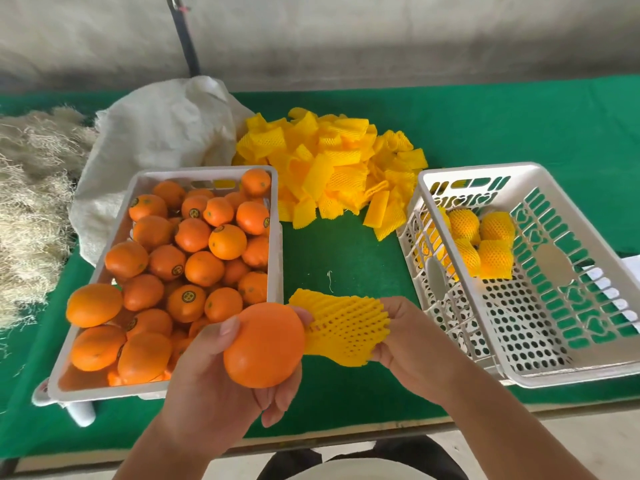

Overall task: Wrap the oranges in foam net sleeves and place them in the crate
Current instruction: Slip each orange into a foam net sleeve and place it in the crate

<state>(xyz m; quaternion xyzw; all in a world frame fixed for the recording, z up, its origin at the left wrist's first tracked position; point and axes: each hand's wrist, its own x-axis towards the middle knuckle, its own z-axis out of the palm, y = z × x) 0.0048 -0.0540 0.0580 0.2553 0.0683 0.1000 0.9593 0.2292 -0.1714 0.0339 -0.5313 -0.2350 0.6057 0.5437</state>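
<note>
My left hand [211,382] grips a bare orange [265,344] above the table's front edge. Just to its right, my right hand [408,336] pinches a yellow foam net sleeve [341,329] stretched wide, its left end touching the orange and my left fingertips. A white crate [273,237] on the left is full of bare oranges [194,258]. On the right stands a white perforated crate [533,323] with several sleeved oranges [481,244] in its far end.
A heap of yellow foam sleeves [336,161] lies at the back centre on the green tablecloth [349,251]. A white sack [162,133] and straw-like fibre [31,202] fill the left. The table's front edge [381,434] runs below my hands.
</note>
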